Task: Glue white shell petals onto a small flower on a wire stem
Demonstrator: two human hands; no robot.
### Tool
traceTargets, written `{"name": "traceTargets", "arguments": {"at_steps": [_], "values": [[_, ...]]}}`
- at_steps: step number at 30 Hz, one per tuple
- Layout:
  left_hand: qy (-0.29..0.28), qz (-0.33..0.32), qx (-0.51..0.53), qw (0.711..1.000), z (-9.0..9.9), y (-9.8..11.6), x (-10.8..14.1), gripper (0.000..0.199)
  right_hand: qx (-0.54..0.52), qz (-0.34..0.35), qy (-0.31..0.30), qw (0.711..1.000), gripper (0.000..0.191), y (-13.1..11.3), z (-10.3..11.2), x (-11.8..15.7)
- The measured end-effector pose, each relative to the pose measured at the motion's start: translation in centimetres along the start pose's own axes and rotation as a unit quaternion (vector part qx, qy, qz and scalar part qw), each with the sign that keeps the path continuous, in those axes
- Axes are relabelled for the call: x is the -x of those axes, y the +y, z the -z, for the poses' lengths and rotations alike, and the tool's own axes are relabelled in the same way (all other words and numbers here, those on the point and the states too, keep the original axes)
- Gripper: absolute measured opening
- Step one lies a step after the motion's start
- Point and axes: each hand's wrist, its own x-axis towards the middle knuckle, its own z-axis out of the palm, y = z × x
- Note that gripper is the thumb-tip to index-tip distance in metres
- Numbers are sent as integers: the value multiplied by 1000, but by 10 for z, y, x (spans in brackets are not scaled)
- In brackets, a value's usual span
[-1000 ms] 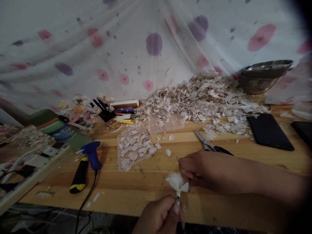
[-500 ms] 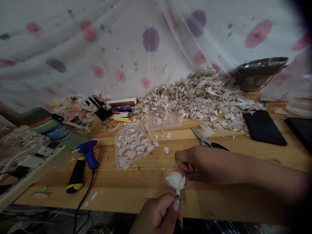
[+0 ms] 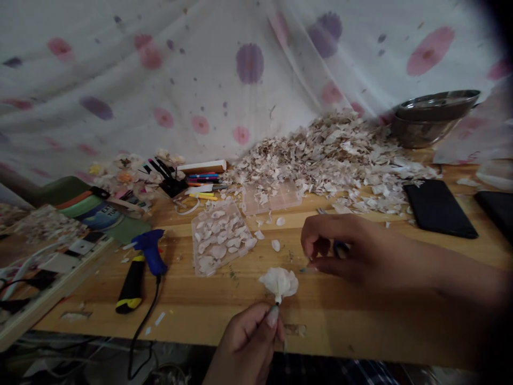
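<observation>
Fingers of the left hand (image 3: pixel 250 342) pinch the stem under a white paper flower (image 3: pixel 279 282), held above the near edge of the wooden table (image 3: pixel 360 326). Just right of the flower, the right hand (image 3: pixel 340 246) hovers loosely curled, holding nothing. Beyond the flower lies a clear tray of petals (image 3: pixel 219 242); left of it, a blue glue gun (image 3: pixel 149 252); far behind, a heap of shavings (image 3: pixel 332 155).

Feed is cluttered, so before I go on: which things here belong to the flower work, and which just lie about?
In hand:
left hand pinching the white flower by its stem
right hand, apart from the flower
tray of petals
heap of flakes

Lying about:
glue gun
phone
metal bowls
pens
</observation>
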Motion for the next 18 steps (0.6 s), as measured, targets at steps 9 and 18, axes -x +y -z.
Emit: {"name": "traceTargets", "arguments": {"at_steps": [9, 18], "values": [[18, -33, 55, 998, -3, -2, 0, 54, 196, 286, 112, 931, 20, 8, -49, 3], [14, -36, 32, 999, -5, -2, 2, 52, 221, 294, 153, 917, 20, 5, -53, 1]]}}
